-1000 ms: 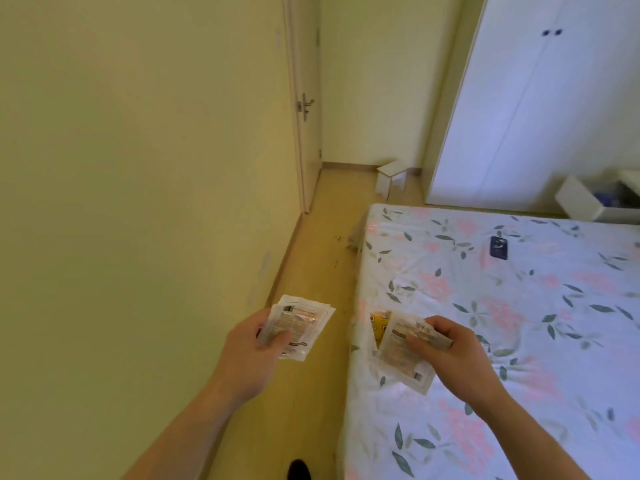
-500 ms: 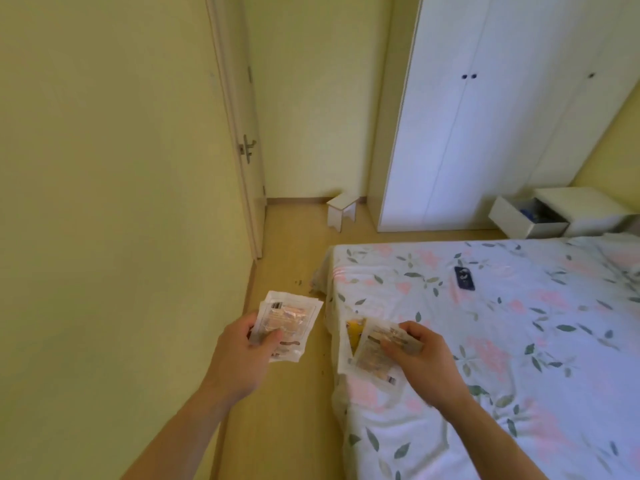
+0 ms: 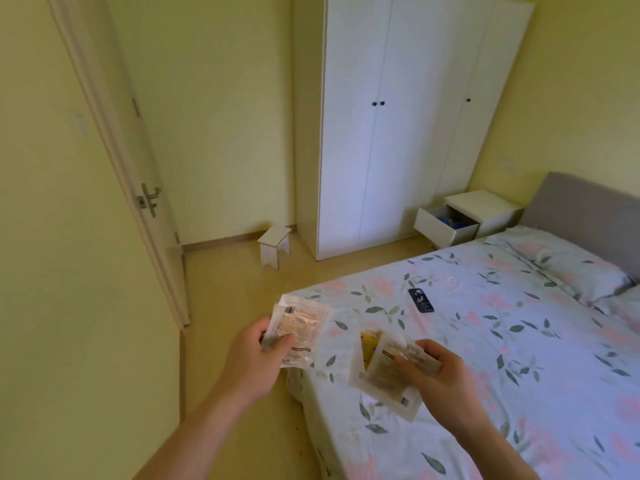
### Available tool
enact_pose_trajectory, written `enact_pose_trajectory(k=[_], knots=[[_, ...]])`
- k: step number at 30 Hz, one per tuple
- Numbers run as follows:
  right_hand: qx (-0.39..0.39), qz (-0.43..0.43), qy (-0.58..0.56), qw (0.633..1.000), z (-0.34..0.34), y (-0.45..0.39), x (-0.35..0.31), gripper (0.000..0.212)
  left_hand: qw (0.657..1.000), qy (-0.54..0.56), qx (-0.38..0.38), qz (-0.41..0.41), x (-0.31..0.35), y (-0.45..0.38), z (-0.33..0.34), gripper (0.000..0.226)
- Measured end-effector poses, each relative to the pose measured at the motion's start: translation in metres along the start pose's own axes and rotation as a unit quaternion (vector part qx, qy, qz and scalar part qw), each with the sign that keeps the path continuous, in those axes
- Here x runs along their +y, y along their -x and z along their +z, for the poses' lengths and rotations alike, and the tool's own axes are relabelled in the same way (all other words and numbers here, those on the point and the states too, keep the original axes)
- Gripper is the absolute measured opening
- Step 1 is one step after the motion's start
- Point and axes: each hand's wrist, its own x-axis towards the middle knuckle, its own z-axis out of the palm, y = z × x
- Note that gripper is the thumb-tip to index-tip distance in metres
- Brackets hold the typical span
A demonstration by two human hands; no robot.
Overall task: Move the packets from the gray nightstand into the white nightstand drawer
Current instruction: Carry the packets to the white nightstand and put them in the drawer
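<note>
I hold packets in both hands. My left hand (image 3: pixel 254 358) grips a small stack of clear packets (image 3: pixel 299 323) at about 7 o'clock in my view. My thumb lies on top of them and my fingers curl under. My right hand (image 3: pixel 440 379) grips more packets (image 3: pixel 382 367) at about 5 o'clock. One of these has a yellow part (image 3: pixel 370 344) that shows at the top. My 2 hands are apart, with a gap between them, and the 2 stacks do not touch.

My right hand is over the corner of the bed (image 3: pixel 502 358). The bed has a sheet with pink flowers and green leaves. A small dark thing (image 3: pixel 420 299) lies flat on the sheet, at about 12 o'clock from my right hand. I cannot tell what it is. A pillow (image 3: pixel 561 258) lies at the far end, by the gray headboard (image 3: pixel 588 206).

The white nightstand (image 3: pixel 485 211) stands at about 2 o'clock, between the bed and the wardrobe (image 3: pixel 398 133). Its drawer (image 3: pixel 443 225) is pulled out, with blue things inside. It is well apart from my hands.

A small white stool (image 3: pixel 274 245) stands on the floor at about 12 o'clock, near the wardrobe. A door (image 3: pixel 138 188) with a metal handle is at about 10 o'clock.
</note>
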Motion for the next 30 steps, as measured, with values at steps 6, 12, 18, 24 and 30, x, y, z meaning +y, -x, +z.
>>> enact_pose_trajectory(k=[6,12,18,24,30], knots=[[0.09,0.047,-0.029,0.994,0.004,-0.05,-0.009,0.005,0.995,-0.016,-0.094,0.027,0.003,-0.112,0.016,0.019],[0.143,0.085,-0.047,0.985,0.021,-0.141,-0.004,0.004,0.99,0.0,-0.138,0.036,-0.005,-0.226,0.029,0.02],[0.105,0.098,-0.05,0.988,0.065,-0.274,-0.03,0.005,0.992,0.0,-0.127,0.015,-0.015,-0.345,0.001,0.023],[0.027,0.043,-0.013,0.999,0.139,-0.394,-0.081,0.004,0.999,-0.011,-0.045,0.007,-0.036,-0.442,-0.064,0.023],[-0.004,0.02,-0.001,1.0,0.222,-0.492,-0.125,0.003,0.999,-0.013,-0.024,-0.016,-0.07,-0.547,-0.129,0.021]])
